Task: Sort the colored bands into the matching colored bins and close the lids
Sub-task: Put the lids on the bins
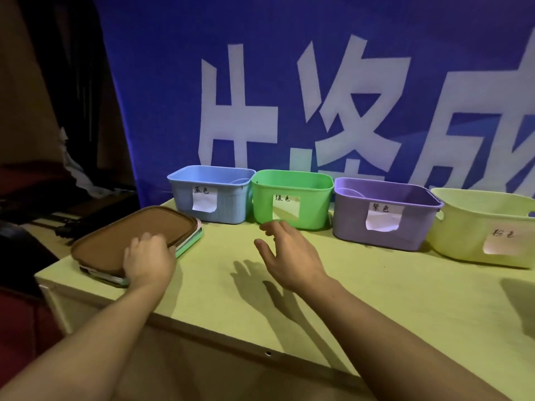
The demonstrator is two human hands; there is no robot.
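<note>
left hand (149,257) grips stacked lids (136,241) | right hand (289,256) spread, holding nothing, above counter (376,299) | four bins (292,198) unlidded

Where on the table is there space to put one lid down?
Bare tabletop lies in front of the purple plastic bin and pale yellow bin, right of the open right hand. It is crowded at the left corner, where the left hand grips the brown-topped lid stack.

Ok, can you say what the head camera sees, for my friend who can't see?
The left hand grips a stack of lids on a table, while the open right hand hovers. Behind stand blue, green, purple and yellowish bins.
</note>
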